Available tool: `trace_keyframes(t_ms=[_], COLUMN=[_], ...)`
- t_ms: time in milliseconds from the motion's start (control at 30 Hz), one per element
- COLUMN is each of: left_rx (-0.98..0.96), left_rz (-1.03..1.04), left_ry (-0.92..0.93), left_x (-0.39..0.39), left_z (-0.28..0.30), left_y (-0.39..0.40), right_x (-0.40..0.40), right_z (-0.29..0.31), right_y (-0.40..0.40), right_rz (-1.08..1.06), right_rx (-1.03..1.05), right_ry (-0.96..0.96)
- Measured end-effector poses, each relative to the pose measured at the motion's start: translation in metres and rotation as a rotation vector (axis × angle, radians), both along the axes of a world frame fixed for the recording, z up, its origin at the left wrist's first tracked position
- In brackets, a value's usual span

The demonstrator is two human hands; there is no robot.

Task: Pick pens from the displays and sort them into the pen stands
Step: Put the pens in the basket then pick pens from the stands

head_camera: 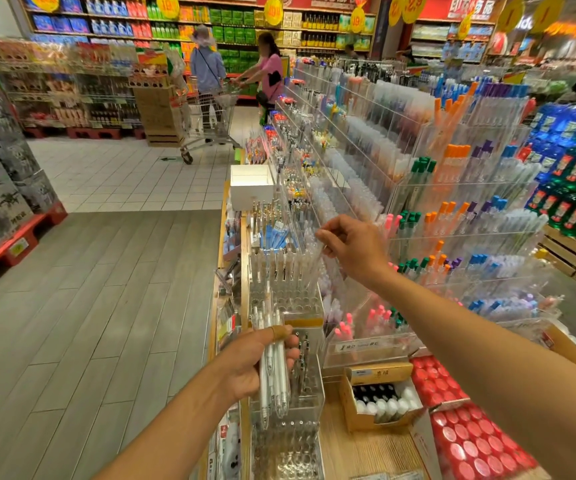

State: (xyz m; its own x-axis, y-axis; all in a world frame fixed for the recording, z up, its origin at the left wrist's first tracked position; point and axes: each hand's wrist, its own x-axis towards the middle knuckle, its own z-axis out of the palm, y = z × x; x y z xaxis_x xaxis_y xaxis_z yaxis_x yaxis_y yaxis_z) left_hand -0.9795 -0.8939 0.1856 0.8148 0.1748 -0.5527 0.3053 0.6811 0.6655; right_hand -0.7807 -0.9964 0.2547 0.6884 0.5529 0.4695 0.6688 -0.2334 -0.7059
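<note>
Leftmost, a wooden floor runs alongside a long display table (359,448) of stationery in a shop. At the table's near left edge stands a clear pen stand (288,441), a block of round holes, mostly unfilled, with a few dark pens in its far rows. Above it the left hand (259,362) has its fingers and thumb curled around a bundle of white pens (274,379), held nearly upright with tips pointing down over the stand; a tan bandage wraps one finger.

Just beyond, along the same left edge, a second clear pen stand (285,282) holds a row of pale, translucent pens standing upright in its far holes, while its nearer holes are bare. The right hand (352,247) hovers at that stand's right side, thumb and forefinger pinching the top of one clear pen (314,258) that leans among the others. Farther back on the left edge sits a white box (250,185); its contents cannot be seen.

Right of the stands, a tan cardboard box (380,396) holds small bottles with black and white caps. Next to it lies a tray of red round-lidded items (466,427). Behind these rise tiered clear acrylic racks (463,216), each compartment packed with pens capped in pink, green, orange, purple and blue.
</note>
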Motion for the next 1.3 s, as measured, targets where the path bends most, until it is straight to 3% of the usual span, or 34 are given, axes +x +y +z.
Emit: trace_keyframes(t_ms=[300,500,800,933,1000,1133,1233,1300], left_rx=[-0.01,0.025,0.023,0.052,0.082,0.119,0.122,0.135], left_rz=[-0.008,-0.007,-0.027,-0.071,-0.079,-0.065,-0.083,-0.089], left_ry=[0.025,0.013,-0.008,-0.034,-0.036,-0.025,-0.048,-0.046], left_x=[-0.003,0.0,0.008,0.008,0.009,0.01,0.009,0.007], left_z=[-0.006,-0.007,-0.007,-0.003,-0.001,-0.003,0.0,0.0], left_y=[0.004,0.004,0.0,-0.004,-0.007,-0.012,-0.015,-0.017], right_x=[0.009,0.011,0.006,-0.009,-0.023,-0.041,-0.042,-0.042], right_z=[-0.003,-0.017,-0.014,-0.014,-0.017,-0.026,-0.028,-0.028], right_y=[0.013,0.011,0.017,0.012,0.012,0.014,0.009,0.005], right_rz=[0.05,0.101,0.068,0.082,0.172,0.283,0.34,0.332], right_rx=[-0.191,-0.41,-0.498,-0.358,-0.332,-0.414,-0.308,-0.298], right_ry=[-0.08,-0.244,-0.229,-0.271,-0.165,0.266,0.537,0.621])
